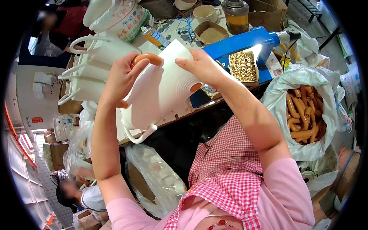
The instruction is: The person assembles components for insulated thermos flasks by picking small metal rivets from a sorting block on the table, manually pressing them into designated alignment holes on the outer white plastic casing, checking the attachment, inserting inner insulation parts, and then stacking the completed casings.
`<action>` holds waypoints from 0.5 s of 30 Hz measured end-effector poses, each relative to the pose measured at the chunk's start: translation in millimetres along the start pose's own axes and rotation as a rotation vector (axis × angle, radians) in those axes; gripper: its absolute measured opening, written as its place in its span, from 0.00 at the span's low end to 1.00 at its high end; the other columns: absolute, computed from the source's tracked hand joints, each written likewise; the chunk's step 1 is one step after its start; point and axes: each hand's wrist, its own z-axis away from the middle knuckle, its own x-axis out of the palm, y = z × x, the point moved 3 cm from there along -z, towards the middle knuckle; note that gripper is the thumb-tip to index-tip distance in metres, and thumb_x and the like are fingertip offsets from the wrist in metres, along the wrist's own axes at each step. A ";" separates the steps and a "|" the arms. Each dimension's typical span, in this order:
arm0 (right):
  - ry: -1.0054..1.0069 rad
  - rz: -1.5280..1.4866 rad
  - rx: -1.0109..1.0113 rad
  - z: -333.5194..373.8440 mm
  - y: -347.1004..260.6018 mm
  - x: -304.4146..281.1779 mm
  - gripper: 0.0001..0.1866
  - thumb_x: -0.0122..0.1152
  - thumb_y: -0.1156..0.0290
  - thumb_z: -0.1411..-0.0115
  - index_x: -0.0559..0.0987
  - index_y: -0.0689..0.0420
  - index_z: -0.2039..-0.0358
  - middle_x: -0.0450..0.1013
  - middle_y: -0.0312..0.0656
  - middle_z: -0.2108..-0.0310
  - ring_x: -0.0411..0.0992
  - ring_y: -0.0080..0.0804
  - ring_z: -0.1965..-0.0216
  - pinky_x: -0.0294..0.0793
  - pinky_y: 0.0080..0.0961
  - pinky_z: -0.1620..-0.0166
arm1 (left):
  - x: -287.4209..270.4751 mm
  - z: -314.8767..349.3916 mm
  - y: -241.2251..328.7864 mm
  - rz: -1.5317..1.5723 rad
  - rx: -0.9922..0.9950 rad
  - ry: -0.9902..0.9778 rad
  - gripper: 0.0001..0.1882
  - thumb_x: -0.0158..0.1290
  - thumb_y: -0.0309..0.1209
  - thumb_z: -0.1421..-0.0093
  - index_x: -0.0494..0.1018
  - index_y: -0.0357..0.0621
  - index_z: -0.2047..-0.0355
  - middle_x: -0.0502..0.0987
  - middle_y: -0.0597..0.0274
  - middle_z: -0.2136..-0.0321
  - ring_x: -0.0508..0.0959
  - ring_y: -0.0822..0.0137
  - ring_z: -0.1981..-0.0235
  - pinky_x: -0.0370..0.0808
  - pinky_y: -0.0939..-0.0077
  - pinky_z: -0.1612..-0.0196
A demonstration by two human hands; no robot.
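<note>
A pale-topped table (pixel 183 109) is carrying a blue machine (pixel 239 41) toward its right end. A glass jar (pixel 235 19) with amber contents is standing near the far edge, a cardboard box (pixel 211 34) and a cream pot (pixel 206 14) sitting beside it. Blue cord (pixel 189 27) is lying around the middle; a spray can (pixel 155 37) and a filled plastic bag (pixel 126 19) are resting farther left.
</note>
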 end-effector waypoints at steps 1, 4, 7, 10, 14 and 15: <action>-0.013 -0.013 0.035 2.6 -2.3 0.7 0.26 0.59 0.56 0.35 0.76 0.64 0.46 0.78 0.49 0.56 0.79 0.38 0.58 0.85 0.33 0.76 | -0.4 -0.3 -1.2 0.011 -0.009 -0.014 0.17 0.55 0.42 0.31 0.76 0.37 0.65 0.63 0.73 0.80 0.61 0.78 0.77 0.60 0.77 0.75; -0.002 0.053 0.060 9.5 -10.4 0.9 0.26 0.59 0.55 0.35 0.75 0.63 0.45 0.77 0.49 0.54 0.79 0.39 0.58 0.85 0.33 0.75 | 0.8 2.3 -2.8 0.117 -0.017 -0.047 0.16 0.55 0.41 0.31 0.76 0.38 0.64 0.64 0.75 0.79 0.60 0.80 0.77 0.59 0.79 0.74; 0.011 0.096 0.102 5.9 -8.7 -1.7 0.26 0.58 0.54 0.35 0.76 0.63 0.45 0.77 0.48 0.55 0.79 0.40 0.58 0.85 0.34 0.74 | 0.6 -0.4 -2.0 0.166 -0.055 -0.077 0.15 0.55 0.41 0.30 0.76 0.39 0.62 0.63 0.77 0.78 0.60 0.81 0.76 0.59 0.81 0.74; -0.005 0.081 0.072 7.6 -11.8 -0.7 0.27 0.57 0.53 0.34 0.76 0.63 0.46 0.77 0.49 0.55 0.79 0.40 0.59 0.85 0.34 0.73 | -0.1 0.3 -3.7 0.171 -0.069 -0.080 0.15 0.55 0.40 0.30 0.76 0.39 0.62 0.63 0.77 0.78 0.60 0.82 0.76 0.59 0.81 0.74; 0.015 0.106 0.063 6.8 -13.3 -1.1 0.27 0.57 0.53 0.34 0.76 0.63 0.46 0.77 0.49 0.56 0.79 0.40 0.59 0.85 0.33 0.73 | 0.7 0.3 -4.9 0.132 -0.026 -0.050 0.15 0.55 0.40 0.30 0.76 0.39 0.62 0.62 0.77 0.78 0.60 0.81 0.76 0.59 0.81 0.74; 0.010 0.122 0.068 6.0 -12.4 -2.0 0.27 0.57 0.53 0.34 0.76 0.63 0.46 0.77 0.49 0.57 0.79 0.40 0.59 0.85 0.33 0.73 | 1.4 0.5 -4.1 0.143 -0.030 -0.046 0.15 0.55 0.40 0.31 0.76 0.39 0.62 0.63 0.77 0.78 0.60 0.81 0.76 0.59 0.81 0.74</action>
